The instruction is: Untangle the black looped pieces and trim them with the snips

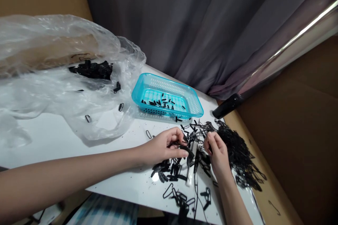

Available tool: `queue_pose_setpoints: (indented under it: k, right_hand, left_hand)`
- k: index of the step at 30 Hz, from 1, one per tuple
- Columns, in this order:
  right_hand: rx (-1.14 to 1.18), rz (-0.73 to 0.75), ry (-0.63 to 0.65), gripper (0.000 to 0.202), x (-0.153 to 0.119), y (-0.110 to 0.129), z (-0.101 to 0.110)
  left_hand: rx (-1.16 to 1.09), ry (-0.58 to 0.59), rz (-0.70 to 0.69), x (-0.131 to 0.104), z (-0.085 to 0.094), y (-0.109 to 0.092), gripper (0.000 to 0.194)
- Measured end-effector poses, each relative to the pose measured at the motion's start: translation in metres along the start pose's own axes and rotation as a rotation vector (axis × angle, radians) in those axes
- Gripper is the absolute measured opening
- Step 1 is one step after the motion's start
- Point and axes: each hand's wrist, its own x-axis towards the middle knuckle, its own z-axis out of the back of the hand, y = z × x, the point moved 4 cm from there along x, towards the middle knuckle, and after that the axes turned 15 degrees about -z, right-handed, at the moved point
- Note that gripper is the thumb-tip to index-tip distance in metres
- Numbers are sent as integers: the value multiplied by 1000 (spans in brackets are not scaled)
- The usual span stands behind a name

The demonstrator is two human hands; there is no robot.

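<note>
My left hand (169,146) is closed around a few black pieces (187,150), with its thumb and fingers pinched over them. To its right, my right hand (217,147) has its fingers curled together; a dark bit shows at the fingers, too small to make out. Black loops and small black strips (174,170) lie scattered under and between both hands. Among them rests a whitish bar (191,172). A large tangled pile of black loops (235,151) sits right beside my right hand.
A blue plastic basket (196,107) with small black pieces in it stands beyond my hands. Clear plastic sheeting (60,102) covers the table's left side, with a black heap (95,69) on it. A dark cylinder (227,106) lies at the back right, before a grey curtain (163,21).
</note>
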Motion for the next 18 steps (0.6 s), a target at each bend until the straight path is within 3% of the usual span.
queue_pose_setpoints:
  k: [3, 10, 18]
  right_hand:
    - [-29, -15, 67, 37, -3, 1, -7]
    - [-185, -55, 370, 37, -15, -2, -29]
    - [-308, 3, 441, 33, -28, 4, -51]
  left_hand:
    - [39, -9, -14, 3, 4, 3, 33]
    - [82, -81, 7, 4, 9, 8, 32]
    - [46, -42, 77, 1, 2, 10, 33]
